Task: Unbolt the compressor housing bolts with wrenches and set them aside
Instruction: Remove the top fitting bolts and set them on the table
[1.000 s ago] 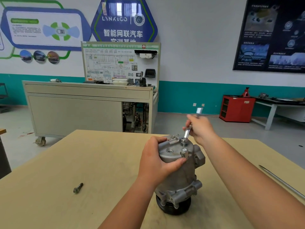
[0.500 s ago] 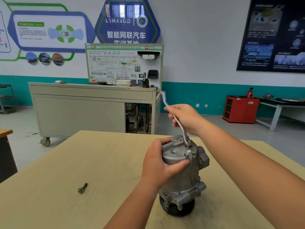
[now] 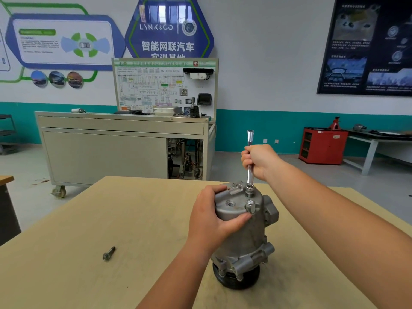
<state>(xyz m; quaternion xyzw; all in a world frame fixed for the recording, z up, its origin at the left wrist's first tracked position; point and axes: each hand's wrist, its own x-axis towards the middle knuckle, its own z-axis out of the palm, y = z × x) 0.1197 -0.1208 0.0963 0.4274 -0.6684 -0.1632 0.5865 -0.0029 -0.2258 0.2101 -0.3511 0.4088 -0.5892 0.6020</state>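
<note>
Left of the compressor and a little nearer to me, one dark steel bolt (image 3: 108, 253) lies loose on the pale, matt wooden tabletop (image 3: 93, 219), well apart from it, so I judge one fastener is out and set aside. The grey cast-metal compressor (image 3: 245, 235) stands on end toward the table's middle, black round pulley (image 3: 236, 278) downward, its rough-cast body knobbed with lugs. My left hand (image 3: 214, 217) wraps the top of the housing, thumb pressed just below a bright hex bolt head (image 3: 250, 205) that is not yet out. Behind that head, the socket end of a slim chrome tubular wrench (image 3: 250, 175) sits over a second bolt, shaft nearly upright. My right hand (image 3: 259, 160) is fisted tight round the shaft above the compressor. I am mid-loosening; the next move, I reckon, calls for steady turning with the socket square while my left stops the housing twisting. Beyond the compressor stands a grey metal cabinet on casters (image 3: 107, 152).
</note>
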